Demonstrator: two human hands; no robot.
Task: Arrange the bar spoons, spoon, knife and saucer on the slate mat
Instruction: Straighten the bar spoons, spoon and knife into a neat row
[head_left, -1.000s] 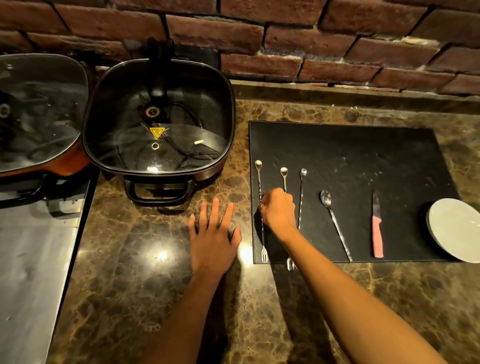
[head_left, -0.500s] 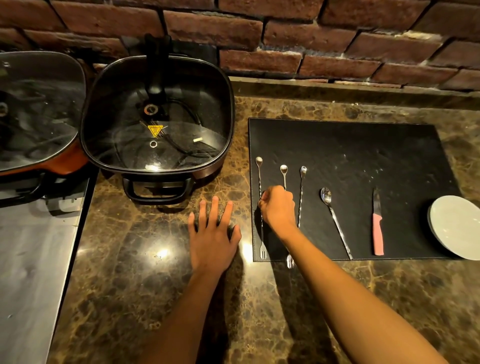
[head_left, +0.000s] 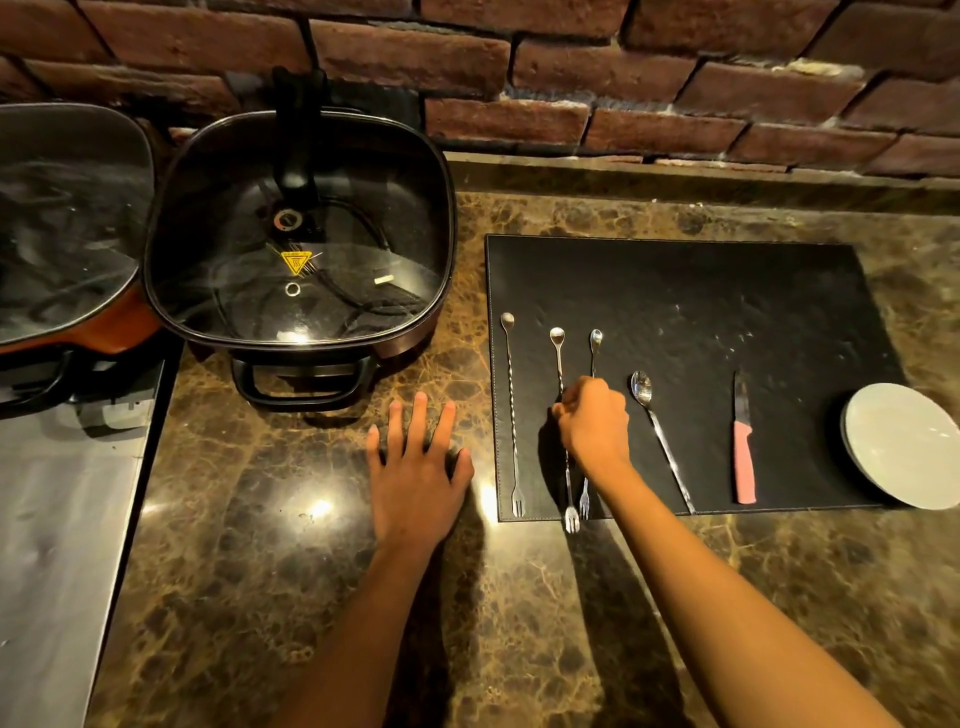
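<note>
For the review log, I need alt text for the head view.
The right hand grips the middle bar spoon on a slate mat beside a spoon, pink-handled knife and overhanging saucer. The left hand lies flat on the marble counter.

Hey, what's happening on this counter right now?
A person is laying out cutlery on a slate mat. The right hand pinches the middle bar spoon; the left hand rests flat on the counter. A spoon, pink-handled knife and saucer sit to the right.
</note>
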